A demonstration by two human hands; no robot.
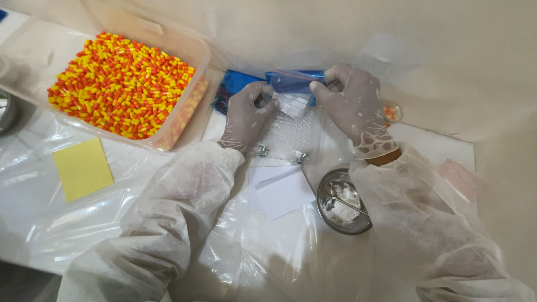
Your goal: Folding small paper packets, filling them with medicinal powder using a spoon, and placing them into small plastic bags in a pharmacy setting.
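Plastic-covered bench (84, 223). Zip bag (293, 84), right of capsule tub (184, 50), is pinched shut by left hand (246, 114) and right hand (355, 103); judged light, limp, slippery, best held at top edge.

- My two gloved hands: left (246, 114), right (353, 103).
- One clear tub (184, 120), with more orange-and-yellow capsules (120, 84) in it than I can count.
- One yellow note (83, 169).
- Two white paper sheets (282, 193), overlapping.
- One steel bowl (327, 210) of white powder.
- One clear capsule tray (291, 137) with two metal screws (262, 150).
- One small dish (391, 112) holding a few capsules.
- One clear bag (293, 83), blue inside.
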